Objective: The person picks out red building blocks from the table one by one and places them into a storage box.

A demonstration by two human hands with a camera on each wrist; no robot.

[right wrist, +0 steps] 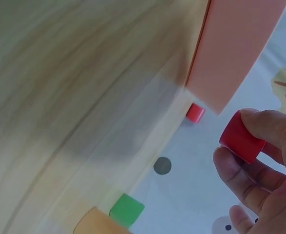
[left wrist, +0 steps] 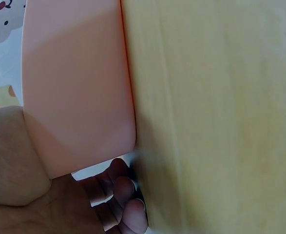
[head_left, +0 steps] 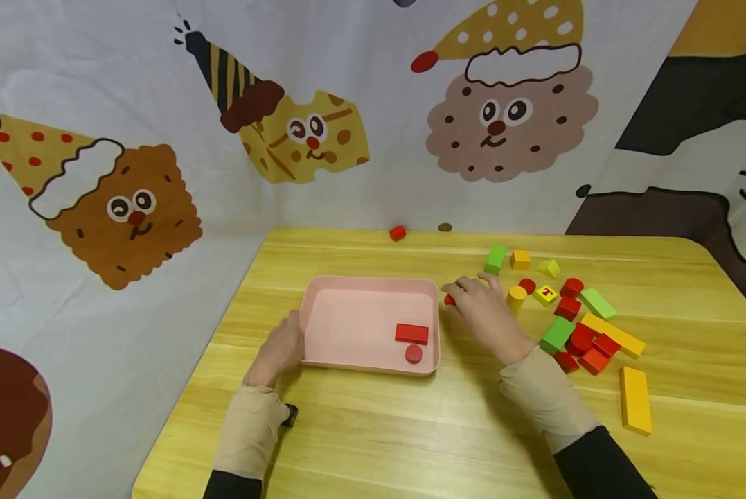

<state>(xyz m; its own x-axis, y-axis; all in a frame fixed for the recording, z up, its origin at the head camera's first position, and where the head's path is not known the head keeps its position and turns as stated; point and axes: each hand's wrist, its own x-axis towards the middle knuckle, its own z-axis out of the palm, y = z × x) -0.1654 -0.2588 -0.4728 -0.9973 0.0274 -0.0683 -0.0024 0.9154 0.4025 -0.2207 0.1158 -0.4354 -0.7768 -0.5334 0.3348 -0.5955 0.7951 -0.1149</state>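
A shallow pink tray (head_left: 360,360) stands on the wooden table. At its left end my left hand (head_left: 280,350) grips it, thumb at the rim (left wrist: 23,109) and the other fingers (left wrist: 123,187) curled low outside the wall, near the tabletop. Inside the tray, toward the right, lie a red rectangular block (head_left: 412,333) and a red round block (head_left: 413,354). Just beyond the tray's right wall, my right hand (head_left: 481,312) pinches a red cylinder block (right wrist: 241,138) between thumb and fingers; in the head view the hand hides most of it.
To the right lie several loose red, green and yellow blocks, including a yellow cylinder (head_left: 516,298), a green block (head_left: 557,335) and a long yellow block (head_left: 635,400). One red block (head_left: 397,233) sits at the table's back edge, before a cartoon-printed cloth (head_left: 397,194).
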